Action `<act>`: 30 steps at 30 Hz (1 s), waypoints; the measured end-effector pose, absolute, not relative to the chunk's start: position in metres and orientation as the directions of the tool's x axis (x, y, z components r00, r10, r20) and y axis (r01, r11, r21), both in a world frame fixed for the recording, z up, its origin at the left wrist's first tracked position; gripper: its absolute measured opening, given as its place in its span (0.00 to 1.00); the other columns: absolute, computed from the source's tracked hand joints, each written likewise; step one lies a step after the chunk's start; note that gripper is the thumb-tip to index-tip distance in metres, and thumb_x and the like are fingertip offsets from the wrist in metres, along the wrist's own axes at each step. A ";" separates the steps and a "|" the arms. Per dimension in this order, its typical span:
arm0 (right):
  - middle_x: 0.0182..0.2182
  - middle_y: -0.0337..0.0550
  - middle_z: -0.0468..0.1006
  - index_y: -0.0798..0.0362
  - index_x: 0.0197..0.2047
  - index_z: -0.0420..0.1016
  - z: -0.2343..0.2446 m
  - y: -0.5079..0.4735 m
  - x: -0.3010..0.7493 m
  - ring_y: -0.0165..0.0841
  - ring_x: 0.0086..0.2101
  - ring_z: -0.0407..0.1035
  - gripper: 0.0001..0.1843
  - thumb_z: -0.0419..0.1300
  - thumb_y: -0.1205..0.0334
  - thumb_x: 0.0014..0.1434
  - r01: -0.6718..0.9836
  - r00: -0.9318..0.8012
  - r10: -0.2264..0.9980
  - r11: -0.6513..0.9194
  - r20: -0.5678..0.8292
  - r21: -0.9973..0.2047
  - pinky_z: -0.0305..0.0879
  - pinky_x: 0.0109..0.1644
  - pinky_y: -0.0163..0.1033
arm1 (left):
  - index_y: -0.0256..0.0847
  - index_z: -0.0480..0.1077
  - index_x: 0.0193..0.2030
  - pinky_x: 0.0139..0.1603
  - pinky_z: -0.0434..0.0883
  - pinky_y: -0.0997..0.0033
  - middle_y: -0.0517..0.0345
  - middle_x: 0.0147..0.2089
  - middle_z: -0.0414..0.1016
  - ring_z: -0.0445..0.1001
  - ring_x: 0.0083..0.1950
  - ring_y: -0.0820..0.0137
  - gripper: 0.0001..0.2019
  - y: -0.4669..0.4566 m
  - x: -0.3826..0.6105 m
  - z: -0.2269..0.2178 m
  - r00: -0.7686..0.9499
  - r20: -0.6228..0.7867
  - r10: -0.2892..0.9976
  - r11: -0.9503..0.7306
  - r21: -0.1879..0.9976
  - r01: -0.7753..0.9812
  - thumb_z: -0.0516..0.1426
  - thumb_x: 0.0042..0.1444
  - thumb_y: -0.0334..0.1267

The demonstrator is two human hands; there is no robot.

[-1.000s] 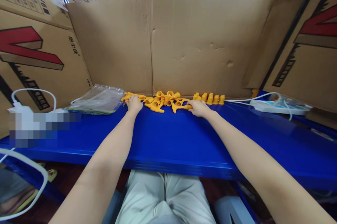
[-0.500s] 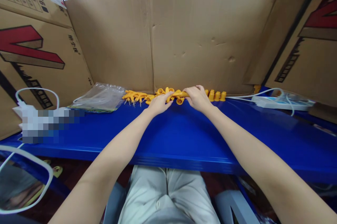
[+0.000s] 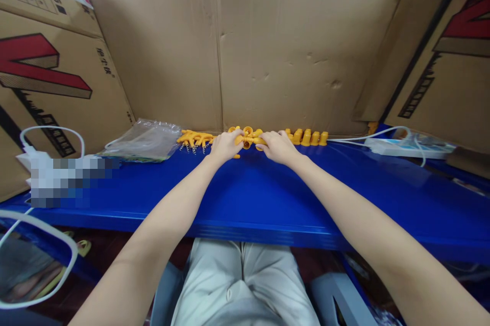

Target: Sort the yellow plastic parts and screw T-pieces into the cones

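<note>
Near the back of the blue tabletop, my left hand (image 3: 225, 147) is closed on a yellow plastic piece (image 3: 239, 140), its far side hidden by my fingers. My right hand (image 3: 281, 146) is closed on another yellow end (image 3: 259, 141) just across from it. The two ends meet or nearly meet between my hands; whether they are joined I cannot tell. Round yellow cup-shaped parts (image 3: 248, 130) lie right behind. Left of my left hand are branching yellow pieces (image 3: 193, 138) with small dark coils below them. Beyond my right hand stands a row of yellow caps (image 3: 307, 137).
A tall cardboard panel (image 3: 291, 50) closes off the back, with printed boxes (image 3: 42, 71) at the left. A clear plastic bag (image 3: 147, 137) lies on the blue table (image 3: 248, 198). White power strips (image 3: 411, 148) with cables are at the right and left.
My right hand has moved slightly left and my left hand slightly left too. More of the yellow caps show beside my right hand, and a yellow end now shows below my left fingers.
</note>
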State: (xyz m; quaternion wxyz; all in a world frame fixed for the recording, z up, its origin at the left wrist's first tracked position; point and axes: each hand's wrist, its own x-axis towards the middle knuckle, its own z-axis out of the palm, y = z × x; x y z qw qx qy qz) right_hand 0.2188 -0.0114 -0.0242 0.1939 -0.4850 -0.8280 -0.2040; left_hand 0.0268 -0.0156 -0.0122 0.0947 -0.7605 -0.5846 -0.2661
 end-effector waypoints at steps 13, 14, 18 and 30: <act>0.46 0.57 0.78 0.58 0.52 0.68 -0.031 -0.006 0.222 0.46 0.46 0.70 0.17 0.51 0.56 0.66 0.862 -0.463 0.639 0.487 0.615 0.143 0.52 0.52 0.48 | 0.50 0.73 0.55 0.48 0.71 0.63 0.54 0.43 0.81 0.78 0.48 0.58 0.18 -0.016 0.029 -0.011 0.175 0.503 0.846 -0.301 0.181 0.936 0.56 0.59 0.42; 0.46 0.57 0.78 0.57 0.53 0.68 -0.032 -0.005 0.223 0.46 0.46 0.70 0.18 0.50 0.55 0.66 0.855 -0.474 0.639 0.498 0.606 0.145 0.52 0.53 0.50 | 0.50 0.73 0.55 0.48 0.71 0.63 0.54 0.43 0.81 0.78 0.48 0.58 0.18 -0.017 0.028 -0.011 0.176 0.503 0.847 -0.302 0.181 0.936 0.56 0.59 0.42; 0.44 0.54 0.79 0.55 0.50 0.71 -0.033 -0.003 0.224 0.44 0.47 0.70 0.16 0.48 0.58 0.66 0.826 -0.520 0.646 0.548 0.560 0.135 0.49 0.58 0.53 | 0.50 0.74 0.55 0.48 0.71 0.61 0.53 0.44 0.80 0.78 0.49 0.57 0.18 -0.017 0.028 -0.012 0.186 0.496 0.848 -0.313 0.185 0.932 0.56 0.58 0.40; 0.44 0.53 0.78 0.54 0.47 0.69 -0.033 0.000 0.225 0.43 0.46 0.71 0.10 0.53 0.63 0.64 0.807 -0.536 0.594 0.568 0.599 0.159 0.50 0.58 0.52 | 0.49 0.74 0.54 0.47 0.72 0.62 0.53 0.43 0.81 0.79 0.48 0.57 0.18 -0.016 0.029 -0.013 0.189 0.511 0.838 -0.321 0.182 0.930 0.56 0.58 0.40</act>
